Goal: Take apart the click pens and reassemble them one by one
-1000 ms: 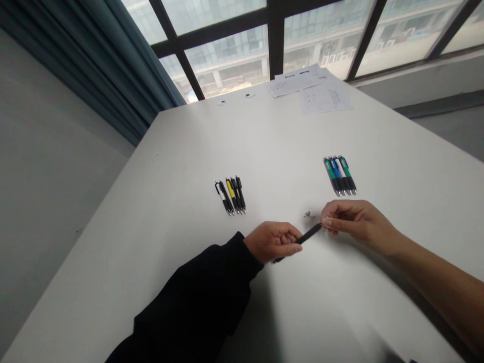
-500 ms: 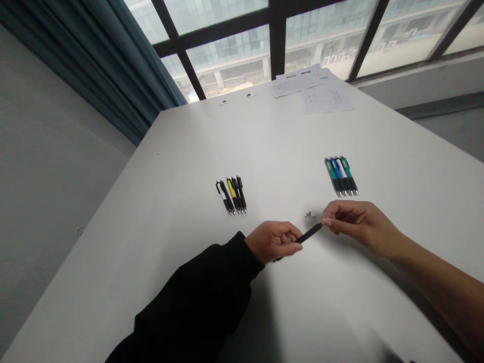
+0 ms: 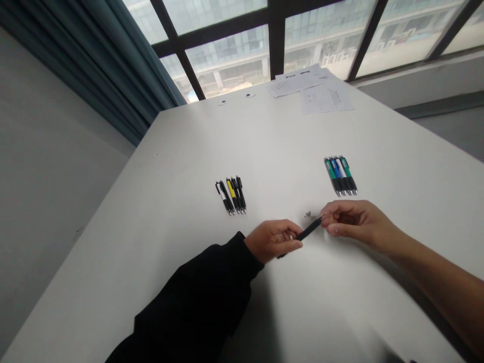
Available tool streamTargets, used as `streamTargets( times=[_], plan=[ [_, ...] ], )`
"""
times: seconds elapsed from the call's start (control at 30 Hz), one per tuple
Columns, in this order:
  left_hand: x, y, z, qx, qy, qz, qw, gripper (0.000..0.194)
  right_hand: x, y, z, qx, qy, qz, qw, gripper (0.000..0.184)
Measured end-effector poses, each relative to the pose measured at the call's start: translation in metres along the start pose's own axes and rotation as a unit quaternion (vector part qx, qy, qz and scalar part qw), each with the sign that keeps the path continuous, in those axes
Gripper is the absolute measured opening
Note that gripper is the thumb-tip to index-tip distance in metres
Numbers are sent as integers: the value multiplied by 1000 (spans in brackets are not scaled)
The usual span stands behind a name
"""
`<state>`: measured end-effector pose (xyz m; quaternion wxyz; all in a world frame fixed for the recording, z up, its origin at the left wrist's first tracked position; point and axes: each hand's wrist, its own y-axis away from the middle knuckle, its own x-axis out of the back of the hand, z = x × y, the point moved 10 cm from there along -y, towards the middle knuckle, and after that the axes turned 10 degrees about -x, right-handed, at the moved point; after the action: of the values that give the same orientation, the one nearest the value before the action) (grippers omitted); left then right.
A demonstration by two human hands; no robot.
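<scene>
A black pen [image 3: 310, 228] is held slantwise above the white table, its far end up and to the right. My left hand [image 3: 275, 239], in a black sleeve, is closed around its lower part; the other end shows below the hand. At the upper end are the bent fingers and thumb of my right hand [image 3: 350, 219], bare-armed; the fingertips partly hide that end. Just left of the right fingers, a small metallic piece [image 3: 308, 214] lies on the table, too small to make out.
A row of black, white and yellow pens [image 3: 231, 195] lies left of centre. Green, blue and white pens [image 3: 341, 175] lie side by side to the right. Printed papers [image 3: 327, 97] rest at the table's far edge by the window. A curtain [image 3: 113, 60] hangs at left.
My right thumb has shifted slightly down and away from the pen's upper end, while the fingers stay beside it. The pen has moved slightly up. My left hand stays nearly still.
</scene>
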<state>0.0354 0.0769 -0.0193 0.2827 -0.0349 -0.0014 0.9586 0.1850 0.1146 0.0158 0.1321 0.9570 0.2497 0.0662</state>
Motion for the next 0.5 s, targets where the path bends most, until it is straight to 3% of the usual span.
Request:
streamTargets(
  times=[0.1, 0.27, 0.4, 0.5],
  plan=[
    [1, 1, 1, 7, 41, 0, 999, 39, 7, -2, -5, 35, 111, 47, 992, 27],
    [0, 0, 7, -10, 91, -10, 996, 44, 2, -7, -11, 130, 349, 106, 922, 22],
    [1, -1, 8, -22, 115, -4, 993, 47, -5, -9, -8, 144, 400, 89, 901, 18],
    [-1, 1, 8, -18, 124, -14, 992, 49, -7, -6, -11, 137, 391, 72, 907, 16]
  ],
)
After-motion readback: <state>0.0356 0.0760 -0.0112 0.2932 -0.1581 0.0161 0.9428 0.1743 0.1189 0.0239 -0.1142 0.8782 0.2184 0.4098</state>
